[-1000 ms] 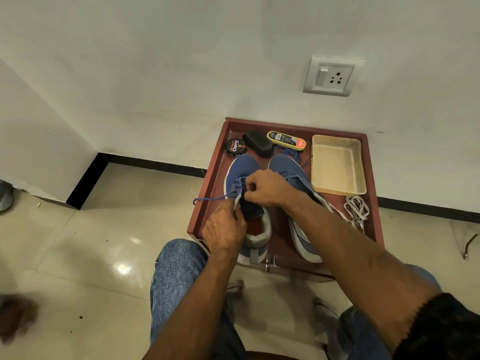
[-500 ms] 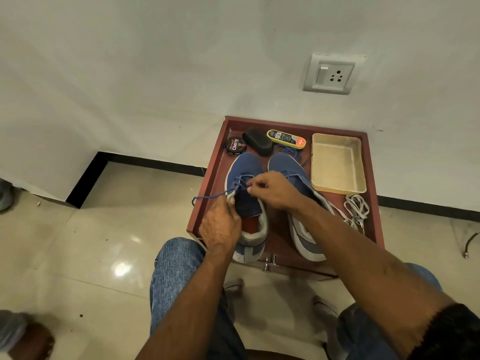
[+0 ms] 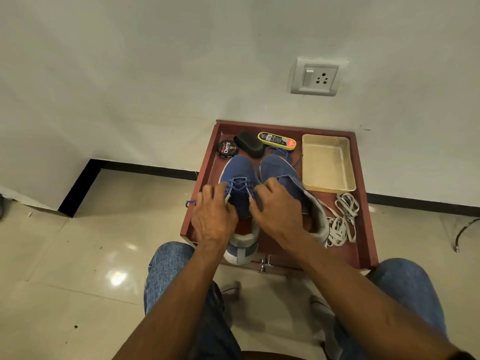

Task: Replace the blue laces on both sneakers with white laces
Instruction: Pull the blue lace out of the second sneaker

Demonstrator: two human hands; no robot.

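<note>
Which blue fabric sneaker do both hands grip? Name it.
The left blue fabric sneaker: both hands flank its laces; the right blue fabric sneaker lies untouched beside it.

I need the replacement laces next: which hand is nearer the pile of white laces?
Right. The right hand rests between the sneakers, with the white lace pile off to its right. The left hand lies farther left.

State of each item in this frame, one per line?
Left sneaker: blue lace part-threaded.
Right sneaker: blue lace loosened.
White laces: unused, heaped.
Beige tray: empty.
Polish tin: closed.
Left hand: on left sneaker.
Right hand: on left sneaker.
</note>
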